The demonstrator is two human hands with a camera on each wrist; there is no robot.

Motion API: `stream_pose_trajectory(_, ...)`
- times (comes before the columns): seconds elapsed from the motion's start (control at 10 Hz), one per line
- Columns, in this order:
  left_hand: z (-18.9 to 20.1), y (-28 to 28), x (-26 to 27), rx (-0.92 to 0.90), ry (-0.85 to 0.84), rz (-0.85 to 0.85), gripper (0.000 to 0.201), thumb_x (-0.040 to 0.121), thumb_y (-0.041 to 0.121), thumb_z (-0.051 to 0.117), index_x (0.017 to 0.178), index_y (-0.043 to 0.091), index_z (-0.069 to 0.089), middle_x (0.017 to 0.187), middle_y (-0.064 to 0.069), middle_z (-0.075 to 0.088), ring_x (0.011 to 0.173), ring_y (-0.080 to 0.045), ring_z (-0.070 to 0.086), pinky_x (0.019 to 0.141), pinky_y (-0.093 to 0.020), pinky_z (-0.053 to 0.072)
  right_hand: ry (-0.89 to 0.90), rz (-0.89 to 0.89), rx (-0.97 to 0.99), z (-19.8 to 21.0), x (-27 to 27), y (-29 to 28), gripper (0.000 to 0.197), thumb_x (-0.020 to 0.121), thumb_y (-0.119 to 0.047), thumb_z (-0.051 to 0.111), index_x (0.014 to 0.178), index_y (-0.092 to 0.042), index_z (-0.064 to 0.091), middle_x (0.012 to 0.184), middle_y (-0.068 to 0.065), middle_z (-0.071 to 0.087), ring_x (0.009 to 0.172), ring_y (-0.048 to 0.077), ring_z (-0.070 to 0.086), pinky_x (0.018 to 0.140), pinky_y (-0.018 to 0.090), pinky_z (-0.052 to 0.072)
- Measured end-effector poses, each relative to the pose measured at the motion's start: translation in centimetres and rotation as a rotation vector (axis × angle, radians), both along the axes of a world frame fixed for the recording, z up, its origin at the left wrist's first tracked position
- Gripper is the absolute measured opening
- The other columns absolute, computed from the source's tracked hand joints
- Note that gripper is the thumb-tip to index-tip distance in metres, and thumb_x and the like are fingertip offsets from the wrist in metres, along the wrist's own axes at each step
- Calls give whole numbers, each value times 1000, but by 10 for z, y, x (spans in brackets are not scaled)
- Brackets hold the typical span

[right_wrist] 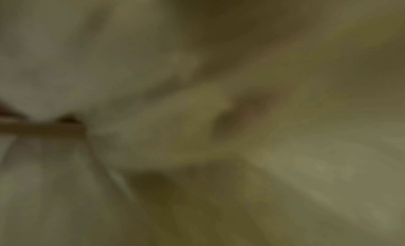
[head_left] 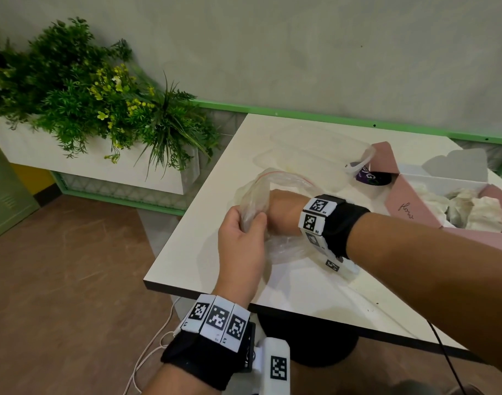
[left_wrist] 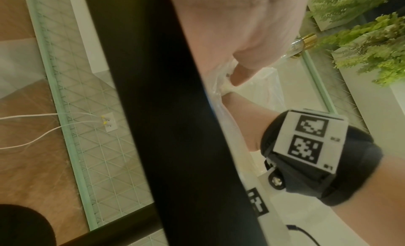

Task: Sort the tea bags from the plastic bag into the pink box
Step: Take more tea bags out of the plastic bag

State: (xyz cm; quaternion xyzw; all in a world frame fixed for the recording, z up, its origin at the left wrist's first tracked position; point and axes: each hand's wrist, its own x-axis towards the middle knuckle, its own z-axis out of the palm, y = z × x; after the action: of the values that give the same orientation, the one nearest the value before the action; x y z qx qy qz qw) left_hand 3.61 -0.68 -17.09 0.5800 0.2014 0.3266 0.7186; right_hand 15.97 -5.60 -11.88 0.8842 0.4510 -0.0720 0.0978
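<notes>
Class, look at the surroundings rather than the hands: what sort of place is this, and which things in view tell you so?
Probably a cafe or a casual indoor seating area, though that is a guess. Clues: a small white table on a pedestal base, a white planter box of greenery along the wall, and green-framed lattice trim at the wall's foot.

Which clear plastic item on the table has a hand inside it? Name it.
The crumpled plastic bag with the red zip strip near the table's front edge; the flat clear trays behind it lie untouched.
</notes>
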Motion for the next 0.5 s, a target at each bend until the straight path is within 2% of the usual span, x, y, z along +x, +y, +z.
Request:
stream_pose_trajectory(0.1, -2, 1, 0, 52, 12, 12, 5, 92, 21, 65, 93, 16, 65, 94, -12, 71, 85, -30, 67, 80, -47, 56, 1, 73, -42, 14, 0, -2, 14, 98, -13, 53, 101, -6, 64, 88, 7, 52, 80, 23, 48, 76, 30, 41)
stream_pose_trajectory(0.2, -3, 1, 0, 67, 31, 51, 7, 90, 12, 62, 89, 8, 57, 79, -10, 58, 70, -21, 52, 69, -40, 46, 63, 108, -25, 22, -3, -4, 23, 97, 2, 45, 103, 9, 66, 98, 19, 63, 87, 32, 56, 78, 27, 39)
stream_pose_trajectory(0.3, 0, -2, -1, 64, 29, 62, 12, 85, 11, 61, 92, 5, 53, 80, -3, 53, 70, -16, 48, 67, -36, 43, 30, 203, -8, 37, -14, -17, 19, 98, -10, 48, 109, -9, 63, 105, 10, 65, 85, 25, 54, 76, 29, 42)
stream_pose_trajectory(0.4, 3, -4, -2, 57, 27, 65, 10, 89, 12, 62, 96, 9, 55, 88, -5, 59, 75, -16, 53, 69, -33, 45, -17, 281, -41, 42, -19, -30, 8, 97, -18, 51, 99, -24, 55, 96, -4, 61, 87, 22, 59, 79, 37, 51)
stream_pose_trajectory(0.5, 1, -3, -1, 94, 51, 77, 9, 94, 16, 60, 95, 11, 53, 87, -7, 59, 74, -17, 53, 69, -33, 45, -81, 378, 9, 47, -26, -37, 7, 96, -26, 47, 97, -28, 54, 100, -4, 63, 90, 24, 61, 80, 40, 53)
